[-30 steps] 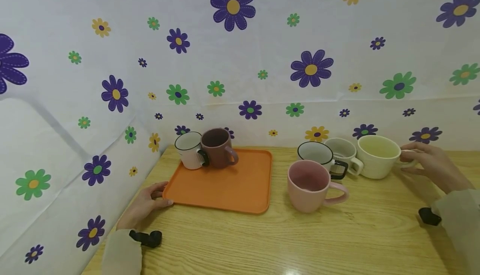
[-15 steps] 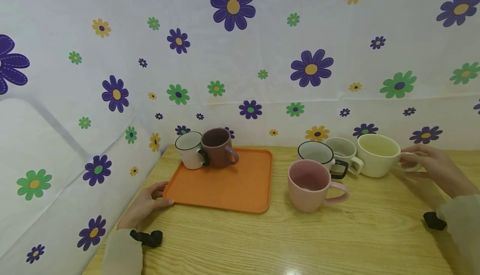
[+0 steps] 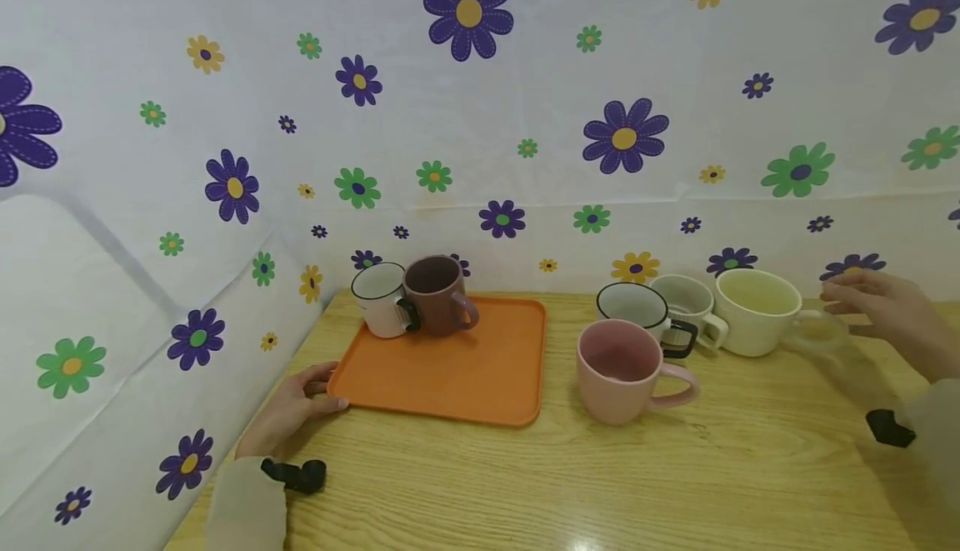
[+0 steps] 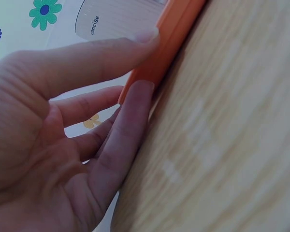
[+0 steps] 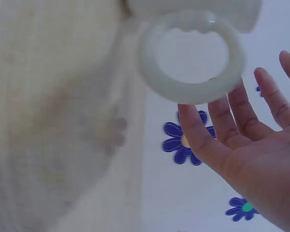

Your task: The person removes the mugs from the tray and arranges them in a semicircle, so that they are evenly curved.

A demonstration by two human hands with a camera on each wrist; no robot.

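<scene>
My left hand (image 3: 287, 413) grips the near left corner of an orange tray (image 3: 442, 384), thumb against the rim and fingers at its edge. On the tray's back left stand a white mug (image 3: 377, 305) with a black handle and a brown mug (image 3: 429, 297). At the far right, my right hand (image 3: 888, 309) is just off the handle (image 5: 193, 94) of a cream mug (image 3: 753, 326), its fingers extended and holding nothing. In the right wrist view, the fingertips overlap the lower edge of that ring-shaped handle.
Left of the cream mug are a grey-white mug (image 3: 678, 297), a black-rimmed white mug (image 3: 630, 305) and, nearer me, a pink mug (image 3: 615, 388). All stand on a wooden table (image 3: 525, 484). A flower-printed cloth (image 3: 480, 92) rises behind and at left.
My right hand has let go of the cream mug's handle and drawn back to the right. The left hand, the tray and its mugs stay where they were.
</scene>
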